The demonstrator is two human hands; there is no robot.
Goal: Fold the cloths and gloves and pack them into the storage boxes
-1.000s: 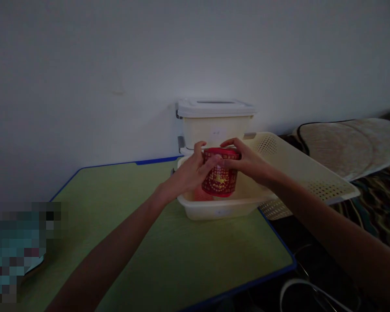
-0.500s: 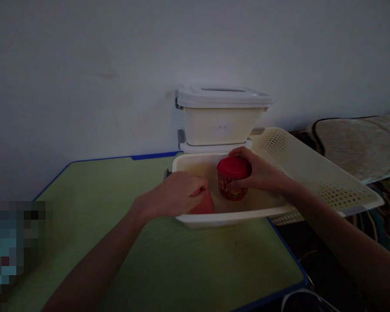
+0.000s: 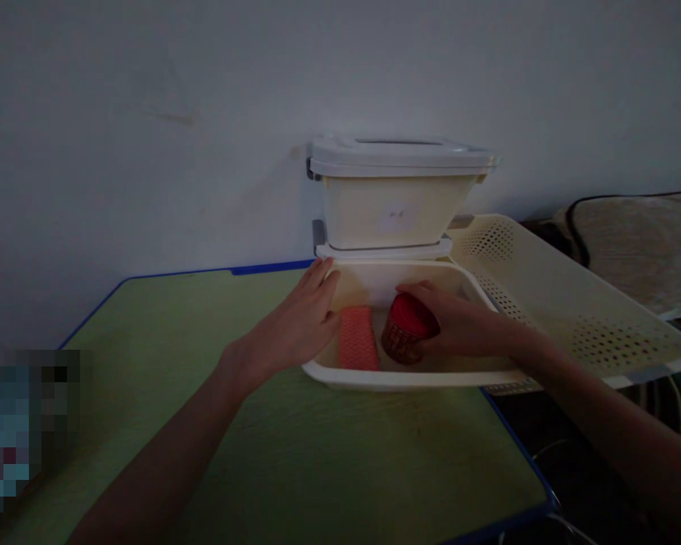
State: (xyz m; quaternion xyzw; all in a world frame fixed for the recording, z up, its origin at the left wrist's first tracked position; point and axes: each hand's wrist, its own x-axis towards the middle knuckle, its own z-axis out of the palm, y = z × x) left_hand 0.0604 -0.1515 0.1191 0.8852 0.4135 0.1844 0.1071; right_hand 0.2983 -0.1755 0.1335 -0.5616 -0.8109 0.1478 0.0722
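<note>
A round red canister [image 3: 409, 329] with a patterned side and plain red lid leans inside the cream storage bin [image 3: 408, 378]. My right hand [image 3: 446, 318] grips it round the lid, thumb in front and fingers behind. Left of the canister, a flat coral-pink textured piece [image 3: 359, 339] lies in the bin; I cannot tell exactly what it is. My left hand [image 3: 303, 314] rests at the bin's left rim, holding nothing, its fingers stretched toward the back corner.
Behind the bin stands a lidded cream box [image 3: 397, 208] against the wall. A perforated cream basket [image 3: 579, 303] sits tilted at the right, with a pale cushion [image 3: 641, 242] beyond. The green table [image 3: 250, 446] has a blue edge.
My left hand has let go of the coral-pink piece and moved left to the bin's rim. My right hand has lowered the red canister deeper into the bin, where it now tilts.
</note>
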